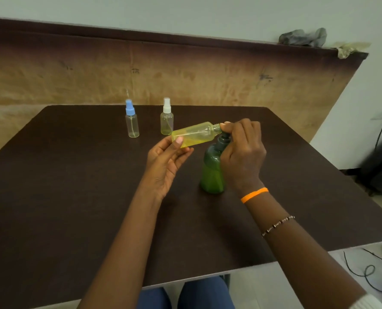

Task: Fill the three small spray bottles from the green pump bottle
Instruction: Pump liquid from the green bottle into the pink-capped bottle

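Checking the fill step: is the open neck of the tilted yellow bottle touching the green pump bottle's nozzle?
Cannot tell. In the head view the yellow bottle has its neck right at the pump head of the green pump bottle, but the right hand covers the nozzle.

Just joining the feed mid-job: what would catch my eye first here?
At the center of the dark table, the left hand holds an uncapped yellow spray bottle tipped on its side, its open neck at the spout of the green pump bottle. The right hand rests on top of the pump. Behind them stand two capped spray bottles, a blue-capped one and a white-capped one.
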Demonstrator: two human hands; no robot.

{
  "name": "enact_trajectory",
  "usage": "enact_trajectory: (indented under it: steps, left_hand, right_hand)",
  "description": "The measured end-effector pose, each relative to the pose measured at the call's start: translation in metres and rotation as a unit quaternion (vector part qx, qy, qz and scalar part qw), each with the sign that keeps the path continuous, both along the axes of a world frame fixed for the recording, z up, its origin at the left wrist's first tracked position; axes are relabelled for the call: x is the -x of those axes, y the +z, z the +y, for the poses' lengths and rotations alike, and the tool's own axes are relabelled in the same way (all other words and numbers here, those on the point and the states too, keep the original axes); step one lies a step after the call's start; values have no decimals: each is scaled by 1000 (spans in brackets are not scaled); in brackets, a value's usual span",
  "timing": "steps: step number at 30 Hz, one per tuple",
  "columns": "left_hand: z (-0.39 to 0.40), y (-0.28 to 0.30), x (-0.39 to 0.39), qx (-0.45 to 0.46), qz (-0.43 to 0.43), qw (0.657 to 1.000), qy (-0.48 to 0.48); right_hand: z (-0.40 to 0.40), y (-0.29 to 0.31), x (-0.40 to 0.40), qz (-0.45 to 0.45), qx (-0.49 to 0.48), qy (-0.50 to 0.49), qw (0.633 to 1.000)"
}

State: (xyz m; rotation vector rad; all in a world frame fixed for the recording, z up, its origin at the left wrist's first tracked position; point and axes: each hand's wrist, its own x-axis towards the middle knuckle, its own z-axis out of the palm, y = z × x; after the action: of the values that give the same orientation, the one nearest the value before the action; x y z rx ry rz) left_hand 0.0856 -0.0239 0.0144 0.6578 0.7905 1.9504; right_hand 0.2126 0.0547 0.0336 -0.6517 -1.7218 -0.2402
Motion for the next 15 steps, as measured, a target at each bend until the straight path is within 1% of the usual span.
enact_trajectory:
  steps: [4, 8, 12, 15]
  left_hand:
    - [-4, -1, 0, 7, -6, 1000, -12]
    - [-3, 2, -2, 5, -23, 1000, -2]
    - [-1, 2, -2, 8, -7, 1000, 2]
    - [-1, 1, -3, 14, 4, 1000, 4]
  right_hand:
    - [4, 13, -4, -29, -13, 7, 999]
    - [4, 25, -3, -52, -49, 14, 997]
    - [2, 8, 1, -4, -17, -9, 1000]
    - [3, 1, -2, -9, -18, -16, 1000]
